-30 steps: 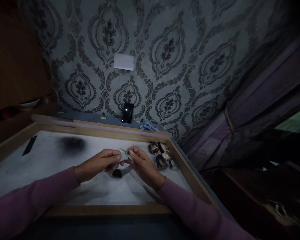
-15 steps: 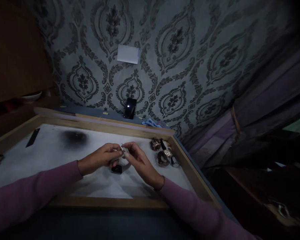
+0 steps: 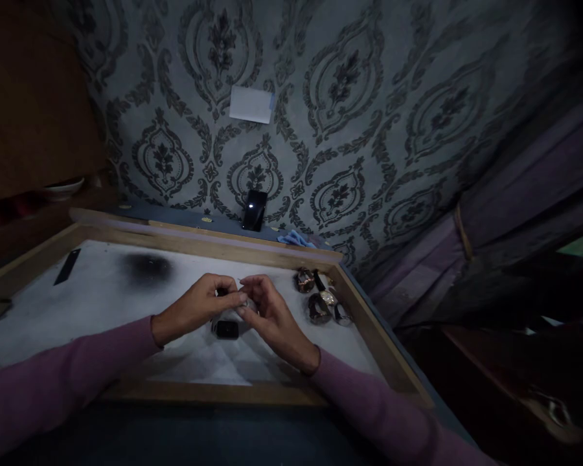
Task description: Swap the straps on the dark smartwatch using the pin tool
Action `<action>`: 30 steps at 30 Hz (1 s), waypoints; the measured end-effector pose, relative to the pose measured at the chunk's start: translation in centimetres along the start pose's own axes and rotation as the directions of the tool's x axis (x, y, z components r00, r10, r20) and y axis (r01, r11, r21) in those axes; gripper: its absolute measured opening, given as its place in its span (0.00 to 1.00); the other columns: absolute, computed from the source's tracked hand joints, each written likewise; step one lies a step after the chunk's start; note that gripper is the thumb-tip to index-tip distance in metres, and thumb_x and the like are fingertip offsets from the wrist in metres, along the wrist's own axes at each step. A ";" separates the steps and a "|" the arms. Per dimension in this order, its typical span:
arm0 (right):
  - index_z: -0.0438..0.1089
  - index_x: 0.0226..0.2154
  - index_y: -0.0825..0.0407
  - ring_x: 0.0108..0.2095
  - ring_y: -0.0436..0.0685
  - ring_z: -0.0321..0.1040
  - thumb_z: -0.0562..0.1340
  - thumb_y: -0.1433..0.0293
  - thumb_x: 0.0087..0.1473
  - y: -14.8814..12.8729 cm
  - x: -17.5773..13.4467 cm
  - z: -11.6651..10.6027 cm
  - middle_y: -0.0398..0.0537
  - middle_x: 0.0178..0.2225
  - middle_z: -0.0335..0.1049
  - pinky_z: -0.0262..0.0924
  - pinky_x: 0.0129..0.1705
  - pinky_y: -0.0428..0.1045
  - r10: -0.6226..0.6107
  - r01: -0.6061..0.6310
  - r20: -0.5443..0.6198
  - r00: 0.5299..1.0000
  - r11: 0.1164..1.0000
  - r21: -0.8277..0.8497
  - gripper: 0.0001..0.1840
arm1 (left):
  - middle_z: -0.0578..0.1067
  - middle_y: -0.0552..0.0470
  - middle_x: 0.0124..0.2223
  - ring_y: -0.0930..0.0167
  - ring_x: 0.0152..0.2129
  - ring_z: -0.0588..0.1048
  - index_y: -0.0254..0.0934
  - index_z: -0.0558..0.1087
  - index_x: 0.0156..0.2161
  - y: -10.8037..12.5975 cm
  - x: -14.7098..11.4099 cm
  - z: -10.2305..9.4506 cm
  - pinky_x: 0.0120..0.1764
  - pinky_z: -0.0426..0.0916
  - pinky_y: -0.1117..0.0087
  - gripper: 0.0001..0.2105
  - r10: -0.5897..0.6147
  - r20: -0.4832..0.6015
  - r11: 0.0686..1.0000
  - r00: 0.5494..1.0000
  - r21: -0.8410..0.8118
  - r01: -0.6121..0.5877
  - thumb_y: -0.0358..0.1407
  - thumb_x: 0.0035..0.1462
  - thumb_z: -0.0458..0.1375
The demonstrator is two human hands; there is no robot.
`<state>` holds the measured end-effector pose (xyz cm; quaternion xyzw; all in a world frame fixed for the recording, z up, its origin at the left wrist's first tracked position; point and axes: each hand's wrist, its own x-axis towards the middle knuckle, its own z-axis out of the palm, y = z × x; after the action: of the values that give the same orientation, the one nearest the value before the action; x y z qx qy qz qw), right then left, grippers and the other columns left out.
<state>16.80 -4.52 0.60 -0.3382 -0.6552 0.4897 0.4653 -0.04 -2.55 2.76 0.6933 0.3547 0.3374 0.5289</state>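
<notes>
My left hand (image 3: 211, 299) and my right hand (image 3: 271, 320) meet over the middle of a framed white board. Their thumbs and fingers pinch together at a small pale piece (image 3: 246, 303), mostly hidden by the fingertips, so its kind is unclear. Just beneath my left hand is a black rectangular watch (image 3: 227, 329) with a glossy face and a pale edge. Whether it lies on the board or hangs from the pinched piece, I cannot tell. To the right of my right hand, several wristwatches (image 3: 319, 309) with dark and metal bands sit grouped in the corner.
A wooden frame (image 3: 214, 244) borders the white surface. At the left lies a flat black strip (image 3: 68, 266). Behind the frame, a phone (image 3: 254, 210) leans on the patterned wall near a blue cloth (image 3: 295, 239). A purple curtain (image 3: 432, 249) hangs at the right.
My left thumb has moved right, closer to my right fingers. The black watch below now shows its face more squarely. The view has shifted slightly.
</notes>
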 end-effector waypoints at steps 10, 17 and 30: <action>0.64 0.29 0.50 0.31 0.51 0.59 0.68 0.65 0.45 -0.2 0.4 -0.7 0.40 0.28 0.62 0.55 0.36 0.48 0.050 -0.057 -0.081 0.995 0.994 -0.091 0.12 | 0.61 0.58 0.20 0.75 0.21 0.58 0.36 0.66 0.19 1.2 -0.3 -0.3 0.26 0.54 0.73 0.11 -0.044 -0.148 0.997 0.988 -0.065 0.035 0.39 0.46 0.57; 0.66 0.28 0.51 0.29 0.50 0.59 0.72 0.63 0.39 0.4 0.4 -1.8 0.39 0.26 0.63 0.54 0.33 0.47 0.179 -0.190 -0.137 0.974 0.979 -0.077 0.17 | 0.61 0.57 0.20 0.76 0.20 0.57 0.36 0.66 0.18 0.7 0.1 -1.8 0.23 0.51 0.74 0.08 -0.139 -0.260 0.976 0.956 -0.197 0.089 0.37 0.42 0.57; 0.69 0.28 0.51 0.28 0.50 0.58 0.72 0.66 0.39 0.6 0.2 -1.5 0.40 0.26 0.63 0.52 0.29 0.46 0.112 -0.120 -0.107 0.988 0.990 -0.071 0.14 | 0.69 0.55 0.32 0.73 0.23 0.64 0.37 0.69 0.35 0.1 -0.3 -1.9 0.26 0.56 0.73 0.08 -0.001 -0.047 0.982 0.999 0.191 0.010 0.39 0.51 0.55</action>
<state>18.17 -3.66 0.23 -0.4182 -0.6281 0.4724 0.4555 -1.83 -1.90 3.26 0.7319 0.3996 0.3164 0.4523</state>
